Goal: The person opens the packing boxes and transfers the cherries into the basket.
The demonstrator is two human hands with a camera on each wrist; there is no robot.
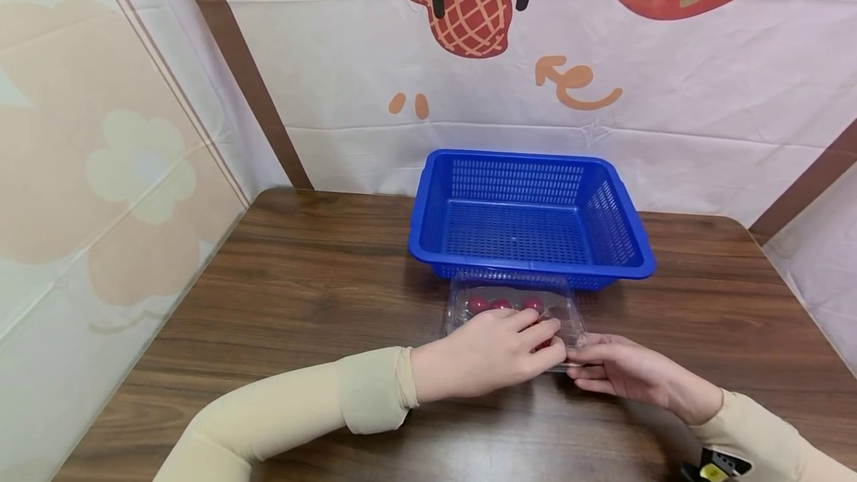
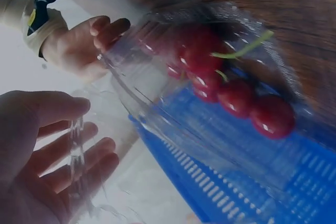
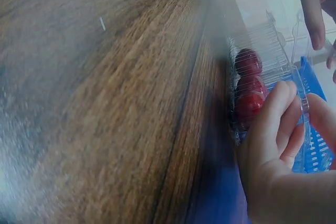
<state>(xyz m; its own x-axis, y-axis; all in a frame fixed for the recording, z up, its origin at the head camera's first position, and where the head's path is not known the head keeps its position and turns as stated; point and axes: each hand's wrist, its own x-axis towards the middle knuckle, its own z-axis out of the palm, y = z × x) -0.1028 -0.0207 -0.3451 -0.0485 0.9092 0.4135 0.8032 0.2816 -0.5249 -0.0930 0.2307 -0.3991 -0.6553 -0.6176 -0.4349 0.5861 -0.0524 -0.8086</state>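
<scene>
A clear plastic clamshell box (image 1: pixel 570 318) sits on the table right in front of a blue basket. Dark red cherries (image 2: pixel 273 116) lie inside it, some with green stems. My left hand (image 1: pixel 489 355) reaches over the box from the left, hiding part of the fruit in the head view. Its thumb and fingers pinch the edge of the box's clear lid (image 2: pixel 77 156), which stands away from the cherries. At the near right corner my right hand (image 1: pixel 629 374) holds the box's rim between thumb and fingers, as the right wrist view shows.
The empty blue plastic basket (image 1: pixel 639 266), with slotted walls, stands at the back of the brown wooden table (image 1: pixel 321 266). Behind it hangs a printed white cloth (image 1: pixel 321 43), with another flowered cloth (image 1: pixel 53 192) along the left side.
</scene>
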